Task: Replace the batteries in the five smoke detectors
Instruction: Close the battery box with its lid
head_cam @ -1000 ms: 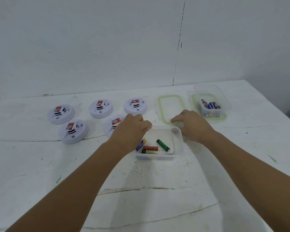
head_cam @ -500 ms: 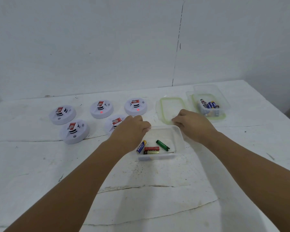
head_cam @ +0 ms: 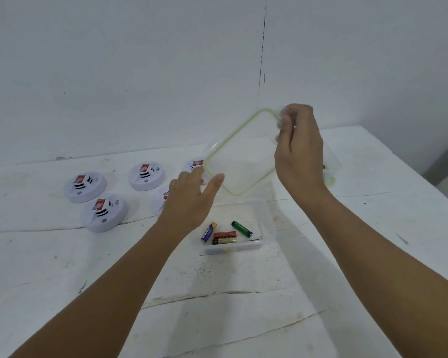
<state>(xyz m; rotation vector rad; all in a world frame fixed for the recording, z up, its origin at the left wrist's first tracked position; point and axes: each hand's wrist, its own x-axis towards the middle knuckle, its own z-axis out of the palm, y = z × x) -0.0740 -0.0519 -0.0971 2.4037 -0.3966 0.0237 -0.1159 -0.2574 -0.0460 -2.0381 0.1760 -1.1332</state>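
Head view, left to right: five detectors sit on the table, the two rightmost partly hidden. The left hand is spread open, its fingertips at or just short of the lid's near corner (contact is unclear). The lid, clear with a green seal, hangs tilted in the air above the tub, which holds four loose batteries. The right hand pinches the lid's far corner. A second tub sits behind that hand, mostly hidden. The step looks like closing the tub of batteries. Next, level the lid over the rim, using both hands, and press it down.
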